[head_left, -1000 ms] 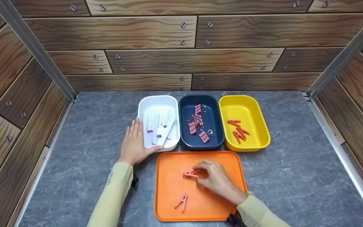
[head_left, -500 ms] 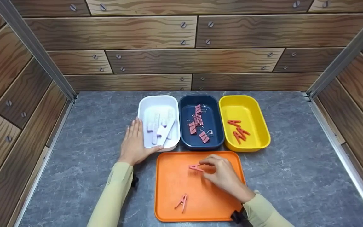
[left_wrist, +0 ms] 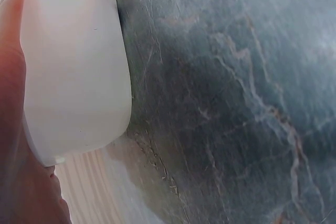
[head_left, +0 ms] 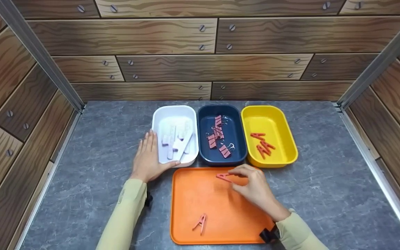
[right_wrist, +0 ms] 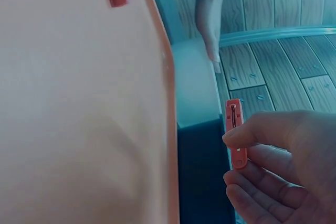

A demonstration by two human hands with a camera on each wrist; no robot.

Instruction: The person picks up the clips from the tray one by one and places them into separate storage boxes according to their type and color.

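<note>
My right hand (head_left: 253,185) pinches a red clothespin (head_left: 223,177) by its handle ends, above the far part of the orange tray (head_left: 186,201). In the right wrist view the same clothespin (right_wrist: 235,114) stands out between thumb and fingers. A second clothespin (head_left: 201,223) lies on the tray's near left part. Against the left side of the white bin (head_left: 158,114) rests my left hand (head_left: 147,158), its fingers straight and its thumb along the near rim. The left wrist view shows the bin's outer wall (left_wrist: 79,77) close to the hand.
Pale flat pieces (head_left: 179,144) lie in the white bin. Beside it, a dark blue bin (head_left: 205,158) holds several reddish binder clips (head_left: 225,150). Several red clothespins (head_left: 264,148) lie in the yellow bin (head_left: 286,152) at the right. Wood-patterned walls (head_left: 172,67) surround the grey table (head_left: 99,139).
The right hand has lifted its clothespin off the tray and moved it away from the body and to the right. The left hand has stayed at the white bin.
</note>
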